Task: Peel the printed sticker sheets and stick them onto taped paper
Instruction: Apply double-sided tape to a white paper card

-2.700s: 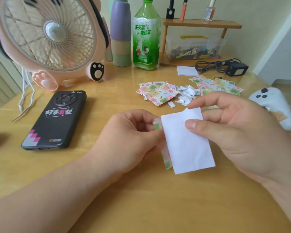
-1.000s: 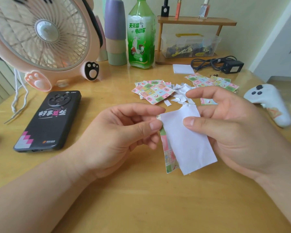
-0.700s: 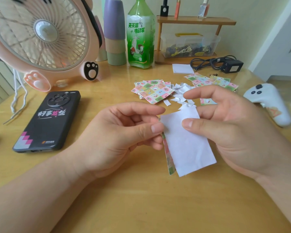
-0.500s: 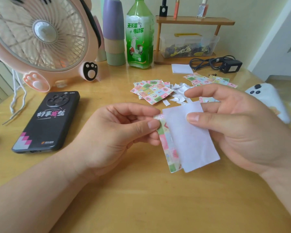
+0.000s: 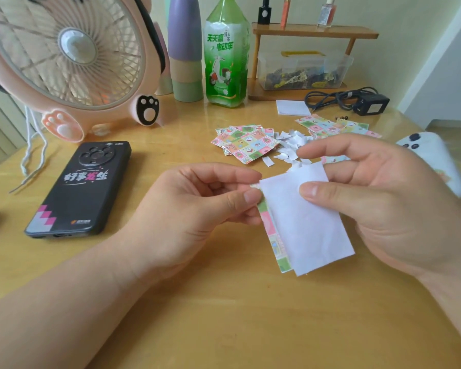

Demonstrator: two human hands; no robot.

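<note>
left hand [image 5: 194,209] and right hand [image 5: 383,206] pinching, nearly touching.

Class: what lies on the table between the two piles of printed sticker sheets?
Torn white paper scraps lie between the left pile and the right pile, shown in the head view.

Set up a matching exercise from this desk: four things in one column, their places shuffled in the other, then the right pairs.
Things
1. phone
2. green bottle
3. white-backed sticker sheet
4. black adapter

Places
a. held between the left hand and the right hand
b. lying flat in front of the fan
c. back right, beside its coiled cable
d. standing upright next to the stacked cups

Pairs: 1-b, 2-d, 3-a, 4-c
</note>
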